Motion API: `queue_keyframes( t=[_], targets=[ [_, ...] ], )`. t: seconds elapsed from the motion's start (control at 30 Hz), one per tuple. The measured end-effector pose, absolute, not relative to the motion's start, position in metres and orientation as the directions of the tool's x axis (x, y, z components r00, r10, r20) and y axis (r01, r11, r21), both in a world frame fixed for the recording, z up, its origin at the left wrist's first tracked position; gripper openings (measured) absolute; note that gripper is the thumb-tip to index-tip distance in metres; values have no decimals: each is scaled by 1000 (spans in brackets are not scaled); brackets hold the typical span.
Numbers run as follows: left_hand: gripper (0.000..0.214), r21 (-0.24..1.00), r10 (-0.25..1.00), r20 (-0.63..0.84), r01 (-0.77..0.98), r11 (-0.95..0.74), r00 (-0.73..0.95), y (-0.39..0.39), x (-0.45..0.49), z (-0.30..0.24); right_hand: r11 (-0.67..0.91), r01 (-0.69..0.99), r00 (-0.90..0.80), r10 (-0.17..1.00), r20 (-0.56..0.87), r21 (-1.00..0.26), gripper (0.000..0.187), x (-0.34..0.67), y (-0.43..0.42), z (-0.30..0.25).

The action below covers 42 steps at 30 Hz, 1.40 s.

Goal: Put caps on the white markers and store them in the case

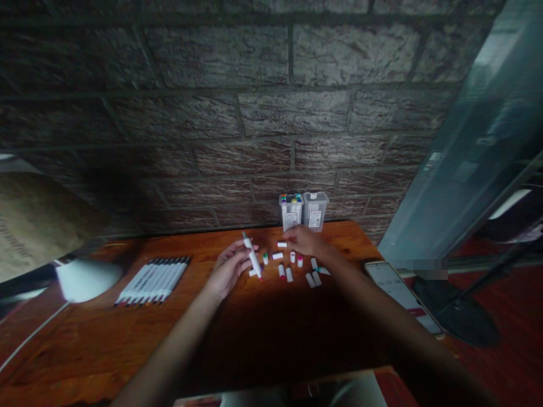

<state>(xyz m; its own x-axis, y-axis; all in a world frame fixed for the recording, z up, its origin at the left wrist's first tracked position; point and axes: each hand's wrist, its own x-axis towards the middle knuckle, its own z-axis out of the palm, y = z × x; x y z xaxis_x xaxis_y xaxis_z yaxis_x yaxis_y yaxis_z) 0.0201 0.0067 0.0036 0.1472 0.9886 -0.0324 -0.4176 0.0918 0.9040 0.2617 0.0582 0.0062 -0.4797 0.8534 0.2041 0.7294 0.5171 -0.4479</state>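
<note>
Now the left hand (229,268) is closed around a marker (253,260), a long, thin white stick that leans at a slant over the table (263,330). The right hand (304,240) has its fingers bent down by a small white cap (282,245), but I cannot tell if it grips it. More little round marker caps (292,258) lie scattered between the hands and just below the right one. Just past the right hand are two clear plastic boxes (315,213), close to the bumpy stone wall (271,113). Well to the left of the left hand, a row of markers (155,280) lies flat. A flat phone (403,297) rests right of the right arm, by the table's edge. Smooth brown wood between the arms leaves room to move.
</note>
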Motion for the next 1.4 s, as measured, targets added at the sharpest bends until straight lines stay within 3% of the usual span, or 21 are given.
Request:
queue_keyframes(
  t=[0.17, 0.3, 0.43, 0.5, 0.57, 0.77, 0.9, 1.4],
  targets=[
    [32, 895, 993, -12, -441, 62, 117, 9, 16, 4, 497, 783, -482, 865, 140, -376, 13, 235, 80, 9],
    [32, 886, 995, -3, -462, 48, 97, 11, 12, 1, 505, 754, -478, 861, 177, -421, 13, 228, 78, 14],
    [32, 879, 992, -21, -470, 77, 124, 14, 10, -1, 524, 677, -405, 851, 334, -516, 35, 244, 38, 15],
    [30, 882, 989, -28, -463, 92, 143, 15, 12, -1, 556, 498, -273, 829, 489, -665, 33, 253, 13, 11],
    [30, 884, 988, -25, -458, 92, 151, 14, 14, -1, 575, 405, -219, 816, 535, -711, 27, 258, -5, 7],
    [25, 867, 986, -13, -489, 95, 167, 8, 24, 0, 527, 181, -204, 846, 493, -830, 24, 246, -14, -6],
    [20, 843, 988, 22, -534, 62, 150, 7, 23, 3, 558, 137, -247, 819, 517, -818, 21, 236, -18, -8],
    [12, 855, 986, -27, -507, 110, 167, 5, 30, 6, 721, 278, -363, 691, 625, -635, 12, 227, -25, -8]
  ],
)
